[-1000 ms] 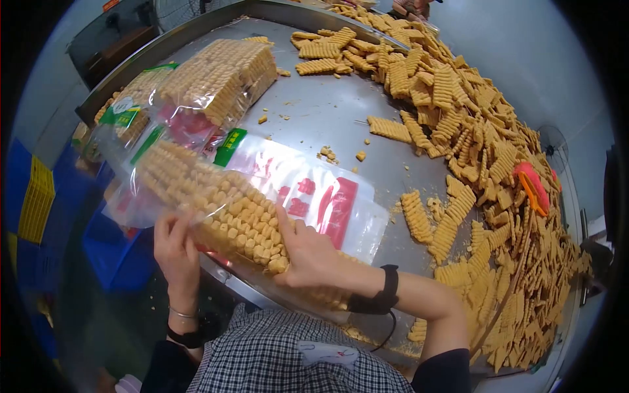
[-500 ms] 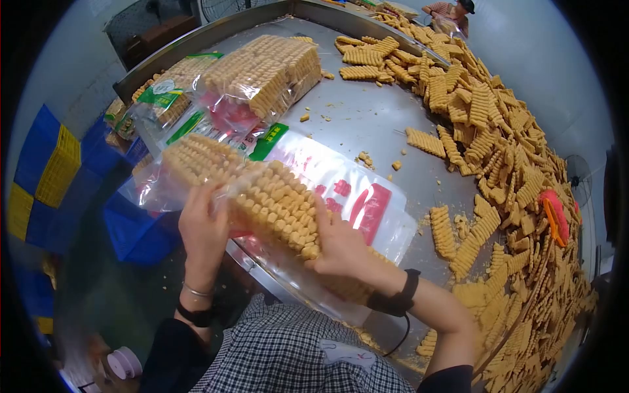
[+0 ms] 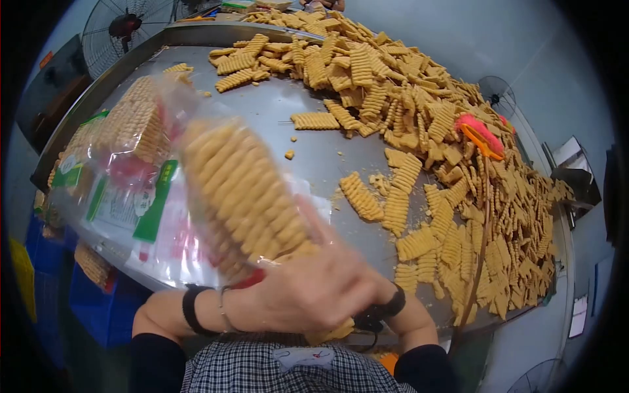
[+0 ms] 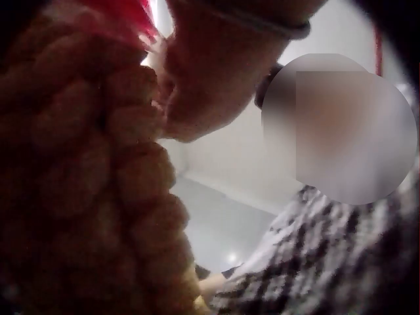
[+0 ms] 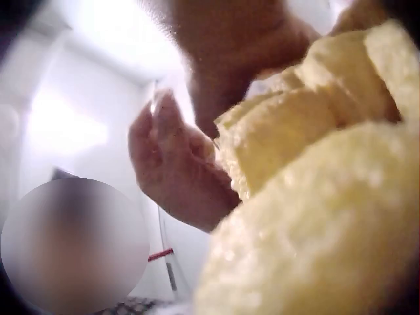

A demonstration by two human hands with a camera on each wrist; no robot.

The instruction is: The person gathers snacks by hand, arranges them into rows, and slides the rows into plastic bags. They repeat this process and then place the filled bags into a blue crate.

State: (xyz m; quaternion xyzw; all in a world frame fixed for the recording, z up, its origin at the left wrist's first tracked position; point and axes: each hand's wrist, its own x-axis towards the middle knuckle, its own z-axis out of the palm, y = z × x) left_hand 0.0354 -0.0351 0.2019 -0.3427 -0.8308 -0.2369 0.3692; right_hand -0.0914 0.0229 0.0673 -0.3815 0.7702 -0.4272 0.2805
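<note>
A clear plastic bag (image 3: 242, 190) of stacked ridged biscuits, blurred by motion, is tilted up before the person. At its near end the left hand (image 3: 327, 288) crosses in front of the right hand, fingers bent; I cannot tell whether it grips the bag. Mostly covered, the right hand (image 3: 319, 221) holds the bag along its right side. More biscuits (image 3: 335, 333) show below the hands. In the left wrist view, dark biscuits (image 4: 98, 164) fill the left side beside the left hand (image 4: 210, 72). Pale biscuits (image 5: 315, 223) loom large in the right wrist view.
Flat printed bags (image 3: 171, 252) lie on the metal table (image 3: 272, 108). Filled bags (image 3: 131, 124) stand at the left. A big heap of loose biscuits (image 3: 426, 111) lines the far and right sides, with a pink and orange object (image 3: 481, 137) on it. A blue crate (image 3: 98, 311) sits below.
The bag has swung upright toward the table's middle. The left hand has moved from the bag's left side to its near end, across the right hand. The head view has turned right.
</note>
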